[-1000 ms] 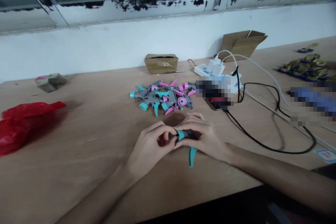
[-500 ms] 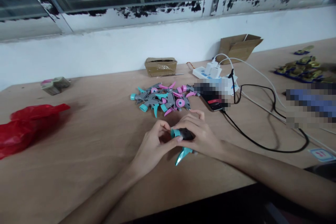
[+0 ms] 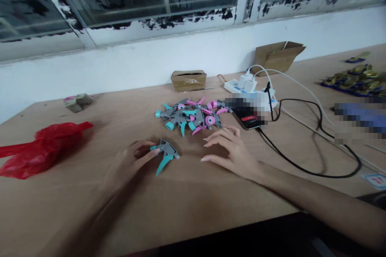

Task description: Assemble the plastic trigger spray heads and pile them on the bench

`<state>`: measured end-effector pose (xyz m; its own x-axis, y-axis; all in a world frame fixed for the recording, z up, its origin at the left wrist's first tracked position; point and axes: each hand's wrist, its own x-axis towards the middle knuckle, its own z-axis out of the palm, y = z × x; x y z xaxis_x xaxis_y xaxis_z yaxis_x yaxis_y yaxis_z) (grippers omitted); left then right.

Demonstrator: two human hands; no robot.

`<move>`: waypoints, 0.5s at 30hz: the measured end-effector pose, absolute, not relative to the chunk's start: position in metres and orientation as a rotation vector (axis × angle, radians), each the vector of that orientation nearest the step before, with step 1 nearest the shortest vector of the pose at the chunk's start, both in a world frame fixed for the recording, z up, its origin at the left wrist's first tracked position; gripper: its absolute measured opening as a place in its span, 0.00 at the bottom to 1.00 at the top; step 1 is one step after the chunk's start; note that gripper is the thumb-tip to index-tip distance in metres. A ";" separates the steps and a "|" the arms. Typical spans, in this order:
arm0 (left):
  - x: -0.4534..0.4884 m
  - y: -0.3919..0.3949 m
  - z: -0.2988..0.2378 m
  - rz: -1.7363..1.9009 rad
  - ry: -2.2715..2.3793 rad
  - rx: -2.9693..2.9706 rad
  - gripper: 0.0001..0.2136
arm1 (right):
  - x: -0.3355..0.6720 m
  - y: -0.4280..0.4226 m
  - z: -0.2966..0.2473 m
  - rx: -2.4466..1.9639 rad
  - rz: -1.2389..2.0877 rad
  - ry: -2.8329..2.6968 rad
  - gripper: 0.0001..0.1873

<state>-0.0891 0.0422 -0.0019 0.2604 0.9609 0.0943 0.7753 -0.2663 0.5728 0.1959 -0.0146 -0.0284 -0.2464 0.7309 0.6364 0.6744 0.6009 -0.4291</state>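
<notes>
My left hand (image 3: pixel 131 161) pinches the teal nozzle end of a grey spray trigger head (image 3: pixel 165 152) with a teal lever, just above the wooden table (image 3: pixel 193 196). My right hand (image 3: pixel 230 150) hovers to the right of it, fingers spread and empty, pointing left toward the pile. A heap of several grey trigger heads with teal and pink parts (image 3: pixel 193 115) lies just beyond both hands.
A red plastic bag (image 3: pixel 45 148) lies at the left. Behind the pile are a small cardboard box (image 3: pixel 188 80), a white power strip (image 3: pixel 245 85), a phone (image 3: pixel 249 118) and black and white cables (image 3: pixel 313 160). An open carton (image 3: pixel 276 55) stands by the wall.
The two hands have parted. My left hand has carried the trigger head leftward, and my right hand has let go of it and opened.
</notes>
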 end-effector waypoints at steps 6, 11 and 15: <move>-0.082 0.074 0.012 0.564 1.644 2.149 0.19 | 0.197 -0.012 -0.032 -1.156 0.097 -1.933 0.12; -0.048 0.101 0.001 0.604 1.620 2.318 0.20 | 0.199 -0.010 -0.033 -1.182 0.068 -1.913 0.09; -0.033 0.102 0.001 0.582 1.610 2.361 0.15 | 0.201 -0.007 -0.034 -1.201 0.045 -1.896 0.09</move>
